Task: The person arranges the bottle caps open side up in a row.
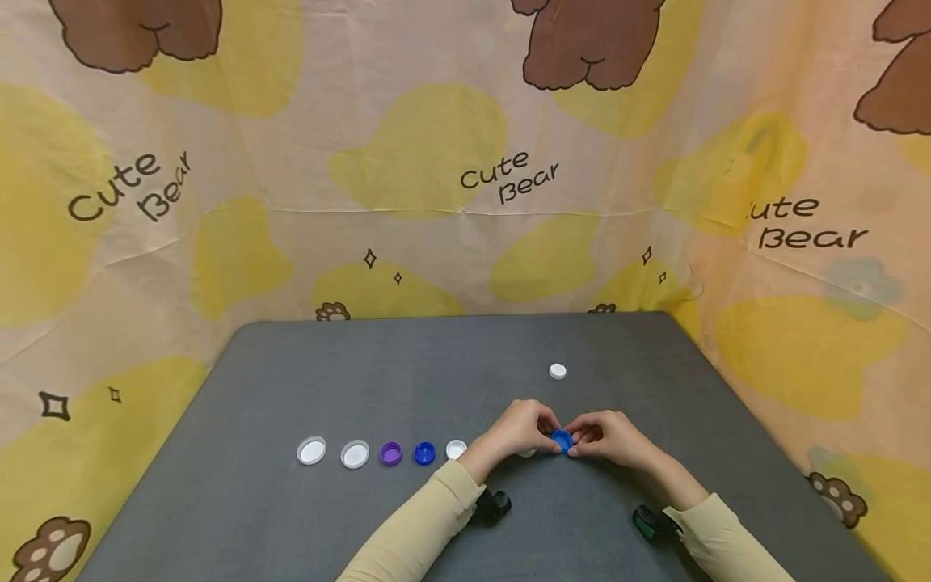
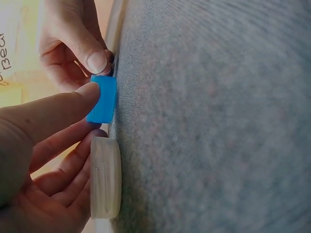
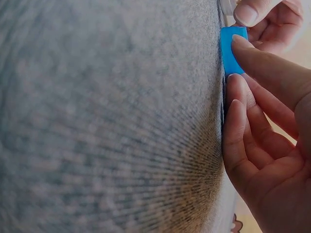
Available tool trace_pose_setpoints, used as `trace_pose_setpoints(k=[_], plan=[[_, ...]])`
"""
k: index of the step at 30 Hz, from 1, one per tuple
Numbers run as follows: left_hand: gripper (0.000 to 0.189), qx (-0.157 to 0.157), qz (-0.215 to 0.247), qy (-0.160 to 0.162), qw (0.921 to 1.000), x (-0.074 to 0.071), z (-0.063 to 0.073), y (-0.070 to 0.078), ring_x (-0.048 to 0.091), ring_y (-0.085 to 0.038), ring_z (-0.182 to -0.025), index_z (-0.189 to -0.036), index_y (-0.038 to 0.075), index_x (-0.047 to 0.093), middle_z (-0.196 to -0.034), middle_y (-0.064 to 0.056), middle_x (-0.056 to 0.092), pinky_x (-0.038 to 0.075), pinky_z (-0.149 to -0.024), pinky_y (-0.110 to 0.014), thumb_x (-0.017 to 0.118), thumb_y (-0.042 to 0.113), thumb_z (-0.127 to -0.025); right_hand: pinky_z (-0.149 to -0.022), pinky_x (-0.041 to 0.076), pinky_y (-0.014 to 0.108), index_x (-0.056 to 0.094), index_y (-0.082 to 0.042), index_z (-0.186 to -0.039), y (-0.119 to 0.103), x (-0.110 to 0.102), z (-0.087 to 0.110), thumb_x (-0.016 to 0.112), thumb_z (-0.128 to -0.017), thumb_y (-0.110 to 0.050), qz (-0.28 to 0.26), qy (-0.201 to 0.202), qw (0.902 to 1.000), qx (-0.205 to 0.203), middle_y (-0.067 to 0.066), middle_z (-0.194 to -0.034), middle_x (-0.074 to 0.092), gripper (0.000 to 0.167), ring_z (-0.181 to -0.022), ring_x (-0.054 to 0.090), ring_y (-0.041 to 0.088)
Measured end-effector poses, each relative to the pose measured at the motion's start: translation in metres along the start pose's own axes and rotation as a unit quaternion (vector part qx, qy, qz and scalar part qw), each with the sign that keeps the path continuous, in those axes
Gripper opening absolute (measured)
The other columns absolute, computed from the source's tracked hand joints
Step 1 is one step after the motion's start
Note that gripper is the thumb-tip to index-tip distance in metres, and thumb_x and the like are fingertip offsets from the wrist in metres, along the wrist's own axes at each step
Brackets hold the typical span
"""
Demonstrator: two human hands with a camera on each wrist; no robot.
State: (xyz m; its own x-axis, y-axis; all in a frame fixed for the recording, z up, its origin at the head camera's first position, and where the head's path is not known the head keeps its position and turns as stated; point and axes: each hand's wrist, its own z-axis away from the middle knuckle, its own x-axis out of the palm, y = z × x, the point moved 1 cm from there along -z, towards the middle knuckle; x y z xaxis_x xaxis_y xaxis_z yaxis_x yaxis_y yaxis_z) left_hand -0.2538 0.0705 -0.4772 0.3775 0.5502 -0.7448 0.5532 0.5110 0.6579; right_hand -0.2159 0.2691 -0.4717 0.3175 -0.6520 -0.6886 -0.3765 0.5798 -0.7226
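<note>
A light blue bottle cap (image 1: 562, 440) sits on the grey table between both hands, its open side up. My left hand (image 1: 520, 428) holds it from the left, with the thumb (image 2: 90, 93) against its side. From the right, my right hand (image 1: 611, 438) grips the same cap between thumb and fingers, as the right wrist view shows. Just left of the blue cap lies a whitish cap (image 2: 106, 178), mostly hidden behind the left hand in the head view. The other left fingers are loosely bent near that whitish cap.
Leftward runs a row of caps: a white cap (image 1: 456, 449), a dark blue cap (image 1: 425, 453), a purple cap (image 1: 391, 453) and two larger white ones. A small white cap (image 1: 558, 371) lies farther back. A bear-print curtain (image 1: 436, 162) stands behind the grey table (image 1: 407, 372).
</note>
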Motion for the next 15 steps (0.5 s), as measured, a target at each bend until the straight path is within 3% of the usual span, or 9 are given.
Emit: trace_pose_setpoints(k=[5,8,15], plan=[[0.025,-0.004,0.005,-0.006,1.0,0.001,0.0,-0.001,0.054,0.003,-0.069,-0.091,0.013,0.075,-0.079,0.005,0.07,0.044,-0.064,-0.014,0.084,0.023,-0.07,-0.065,0.052,0.021,0.068,0.003,-0.105,-0.005,-0.001,0.002,0.073,-0.082,-0.012,0.0,-0.005,0.9999,0.013,0.012,-0.086,0.071,0.027,-0.073,0.065,0.012],[0.025,-0.011,0.012,-0.011,0.9998,0.0,-0.001,-0.001,0.054,0.003,-0.069,-0.092,0.013,0.075,-0.08,0.005,0.07,0.044,-0.064,-0.014,0.084,0.023,-0.07,-0.064,0.052,0.02,0.069,-0.001,-0.105,0.009,0.001,0.0,0.074,-0.082,-0.017,-0.004,-0.006,1.0,0.006,0.007,-0.086,0.071,0.028,-0.072,0.065,0.007],[0.027,-0.036,0.031,-0.024,0.9986,-0.001,-0.002,-0.002,0.055,0.003,-0.069,-0.094,0.014,0.075,-0.081,0.006,0.07,0.045,-0.064,-0.015,0.084,0.024,-0.071,-0.065,0.053,0.021,0.069,-0.002,-0.104,0.012,0.0,-0.002,0.074,-0.082,-0.02,-0.005,-0.01,0.9999,-0.012,0.005,-0.087,0.072,0.029,-0.073,0.065,0.004]])
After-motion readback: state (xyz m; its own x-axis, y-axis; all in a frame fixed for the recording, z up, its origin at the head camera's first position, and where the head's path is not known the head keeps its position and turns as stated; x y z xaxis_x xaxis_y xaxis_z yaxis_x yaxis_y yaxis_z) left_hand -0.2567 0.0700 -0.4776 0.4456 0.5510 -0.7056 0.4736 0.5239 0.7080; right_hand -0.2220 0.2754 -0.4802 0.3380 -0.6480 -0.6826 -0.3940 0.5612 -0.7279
